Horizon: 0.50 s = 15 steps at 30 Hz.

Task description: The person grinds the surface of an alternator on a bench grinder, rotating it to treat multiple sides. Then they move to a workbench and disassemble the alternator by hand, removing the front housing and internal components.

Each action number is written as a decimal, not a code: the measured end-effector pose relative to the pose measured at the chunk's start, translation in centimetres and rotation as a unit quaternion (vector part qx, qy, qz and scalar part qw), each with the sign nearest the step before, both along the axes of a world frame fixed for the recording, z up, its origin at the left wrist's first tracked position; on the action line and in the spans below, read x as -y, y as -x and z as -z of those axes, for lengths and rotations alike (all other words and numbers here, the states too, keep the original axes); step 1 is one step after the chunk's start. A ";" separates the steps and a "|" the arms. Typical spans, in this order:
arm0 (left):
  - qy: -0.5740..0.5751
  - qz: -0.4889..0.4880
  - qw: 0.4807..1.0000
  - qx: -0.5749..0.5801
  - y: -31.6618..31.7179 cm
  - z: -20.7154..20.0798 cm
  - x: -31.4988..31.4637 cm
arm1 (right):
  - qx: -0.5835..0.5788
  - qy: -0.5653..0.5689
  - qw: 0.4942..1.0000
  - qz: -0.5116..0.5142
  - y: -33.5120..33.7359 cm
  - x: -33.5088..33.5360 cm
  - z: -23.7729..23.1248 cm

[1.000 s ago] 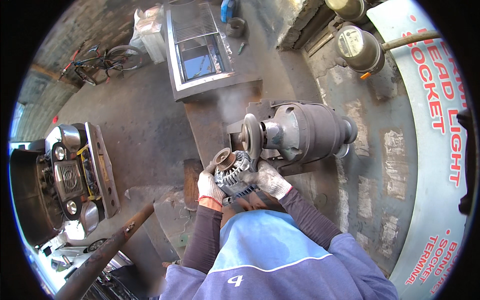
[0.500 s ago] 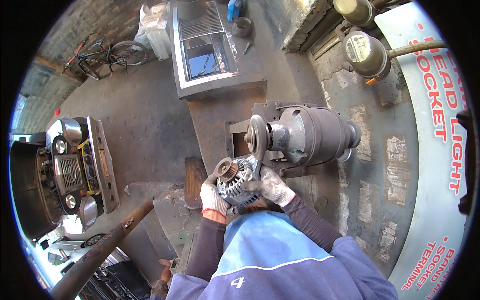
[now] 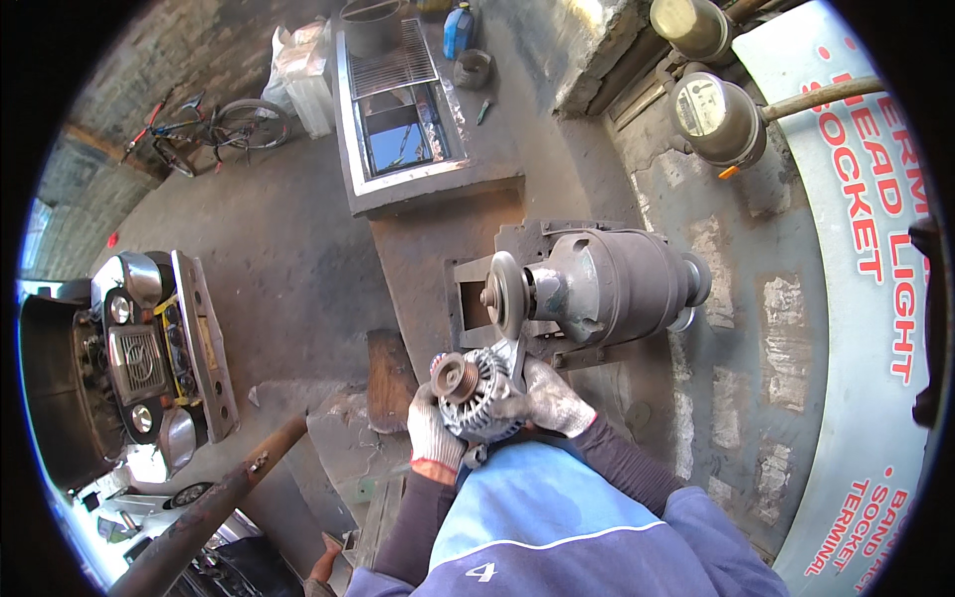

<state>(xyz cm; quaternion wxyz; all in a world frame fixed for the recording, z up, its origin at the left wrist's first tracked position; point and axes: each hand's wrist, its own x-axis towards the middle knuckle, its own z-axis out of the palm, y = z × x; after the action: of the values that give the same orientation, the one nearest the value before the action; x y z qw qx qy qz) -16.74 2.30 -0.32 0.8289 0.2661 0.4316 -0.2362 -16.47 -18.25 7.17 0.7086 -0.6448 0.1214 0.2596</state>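
Gripping alternator (image 3: 479,400) with fingers of left hand (image 3: 434,432) and right hand (image 3: 558,400); pointing bracket (image 3: 514,359) far toward wheel (image 3: 511,298), holding right hand nearer.

A two-tone blue shirt (image 3: 567,522) with white piping (image 3: 567,540) and a small white mark (image 3: 481,572) is worn with dark sleeves (image 3: 637,463) and soiled white gloves (image 3: 435,435), apparently knit, edged in red.

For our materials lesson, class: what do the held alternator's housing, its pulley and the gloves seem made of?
Housing: probably cast aluminium, dull silver and ribbed. Pulley: perhaps rusted steel, given its brown, grooved surface. Gloves: likely knitted fabric, matte, close-fitting.
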 end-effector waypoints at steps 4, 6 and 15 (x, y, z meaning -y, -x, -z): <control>0.018 0.051 0.995 0.089 1.2 -2.7 -1.8 | 0.001 0.001 1.000 -0.005 1.4 0.3 -0.2; -0.252 0.292 0.893 0.231 0.6 -4.2 -3.2 | 0.004 -0.024 1.000 0.011 2.0 0.6 0.2; -0.302 0.474 0.746 0.356 -3.4 -9.9 -2.4 | -0.060 -0.052 0.997 0.023 3.2 1.2 -0.6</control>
<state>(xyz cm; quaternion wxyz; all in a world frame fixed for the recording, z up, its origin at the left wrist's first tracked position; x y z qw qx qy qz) -13.37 4.68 9.61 0.5801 0.7379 -0.0280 -0.3438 -19.70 -19.45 7.76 0.7381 -0.5876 0.1650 0.2876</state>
